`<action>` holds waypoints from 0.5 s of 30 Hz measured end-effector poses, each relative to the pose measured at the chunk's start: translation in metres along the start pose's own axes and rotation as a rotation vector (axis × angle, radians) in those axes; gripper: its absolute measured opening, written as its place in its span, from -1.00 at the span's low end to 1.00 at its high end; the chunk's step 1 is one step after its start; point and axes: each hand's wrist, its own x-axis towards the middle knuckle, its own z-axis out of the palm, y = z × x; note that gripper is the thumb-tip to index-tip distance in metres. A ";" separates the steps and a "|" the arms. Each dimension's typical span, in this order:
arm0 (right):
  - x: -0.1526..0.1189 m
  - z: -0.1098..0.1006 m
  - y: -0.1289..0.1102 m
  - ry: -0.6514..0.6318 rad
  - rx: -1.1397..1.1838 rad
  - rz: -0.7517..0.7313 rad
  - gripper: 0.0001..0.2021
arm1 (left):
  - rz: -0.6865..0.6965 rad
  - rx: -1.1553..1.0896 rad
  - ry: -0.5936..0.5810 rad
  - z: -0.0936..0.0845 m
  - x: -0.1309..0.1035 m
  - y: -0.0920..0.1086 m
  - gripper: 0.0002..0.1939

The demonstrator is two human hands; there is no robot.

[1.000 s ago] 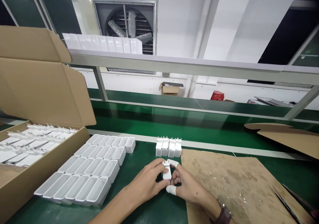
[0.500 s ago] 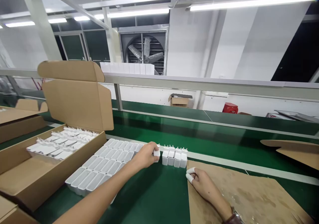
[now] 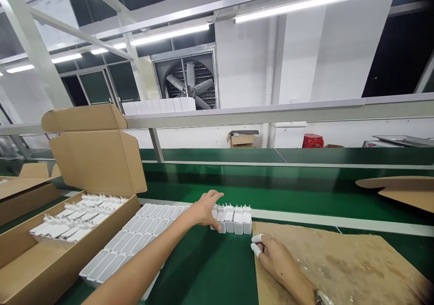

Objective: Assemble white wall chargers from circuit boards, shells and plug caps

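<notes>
A short row of small white boxes with prongs at the top stands on the green surface. My left hand is at the row's left end, thumb and fingers spread around the leftmost box, which it partly hides. To the right, my right hand rests at the left edge of a brown cardboard sheet. White covers are on its thumb and a finger, their tips slightly apart, and nothing shows between them. White trays with several long compartments lie under and beyond my left forearm.
An open cardboard box at the left holds several white pronged pieces. Another carton is farther left. A metal rail crosses behind the green surface. At the far right lies a cardboard flap.
My left hand has opened its fingers, and the white box it held now stands at the left end of the row. My right hand has barely moved. The camera view has shifted and tilted.
</notes>
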 end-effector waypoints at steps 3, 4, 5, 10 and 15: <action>0.000 0.000 0.001 0.006 -0.012 -0.008 -0.78 | -0.012 0.087 -0.116 0.001 0.022 0.014 0.23; -0.001 0.000 0.001 0.007 -0.014 -0.009 -0.78 | -0.014 0.111 -0.145 0.002 0.029 0.017 0.19; -0.001 0.000 0.000 0.010 -0.016 -0.009 -0.79 | -0.017 0.131 -0.171 0.004 0.035 0.020 0.15; -0.001 0.000 0.000 0.028 -0.010 -0.011 -0.80 | -0.002 0.180 -0.268 0.003 0.045 0.016 0.02; -0.002 0.000 0.002 0.040 -0.002 -0.004 -0.79 | 0.089 0.155 -0.379 -0.008 0.028 -0.001 -0.03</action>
